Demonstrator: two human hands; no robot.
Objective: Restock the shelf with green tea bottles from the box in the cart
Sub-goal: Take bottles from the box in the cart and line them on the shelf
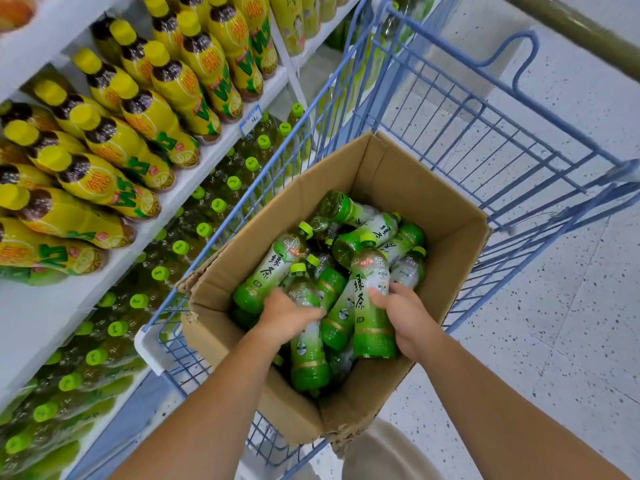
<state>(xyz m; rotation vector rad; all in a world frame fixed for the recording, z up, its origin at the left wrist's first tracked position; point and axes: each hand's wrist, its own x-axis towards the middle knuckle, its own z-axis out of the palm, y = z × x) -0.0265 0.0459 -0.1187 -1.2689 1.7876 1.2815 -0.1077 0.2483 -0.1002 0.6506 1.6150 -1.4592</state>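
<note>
Your left hand [289, 315], lower centre of the frame: fingers wrapped over the middle of one green tea bottle [306, 344] lying cap-up toward the frame's centre. Your right hand [403, 317], just right of it: closed round the side of a second bottle [372, 306], thumb across the label.

Remaining bottles: a loose heap, lying at all angles, in the open cardboard box [388, 174] at frame centre; box seated in the blue wire cart [485, 109].

Destination: lower shelf [41, 317] at left of frame, where green-capped bottles [138, 301] stand in rows beneath the yellow lemon tea bottles [114, 140].

Handling, by judgement: full bottles, moderately heavy; stiff plastic with a smooth film label, likely slippery. Take each at the waist, where the body narrows, not at the cap. The heap may shift as one is lifted out; neighbours could roll.
</note>
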